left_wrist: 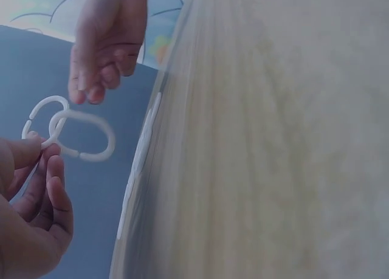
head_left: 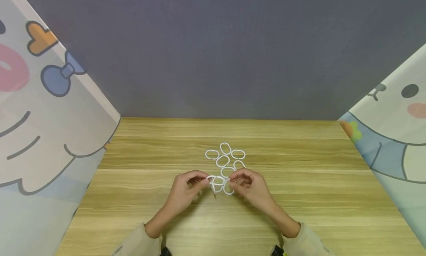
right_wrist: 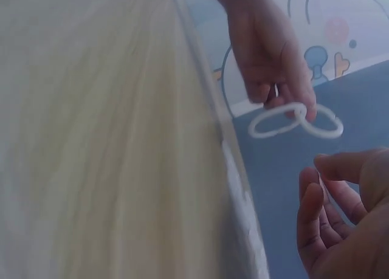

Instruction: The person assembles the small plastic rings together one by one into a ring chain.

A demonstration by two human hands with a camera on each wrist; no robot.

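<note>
White rings (head_left: 238,150) lie on the table (head_left: 299,174) at the hands' twelve o'clock. The left hand (head_left: 188,189) pinches a linked pair (left_wrist: 111,139) at its three o'clock; the right hand (head_left: 253,185), loosely curled, seems to hold nothing. Linking appears the step; next probably calls for another ring.

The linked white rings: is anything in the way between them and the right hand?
Nothing visible is. The left hand pinches the linked white rings, and both wrist views show an open gap between them and the right hand. The other white rings lie on the table below.
</note>
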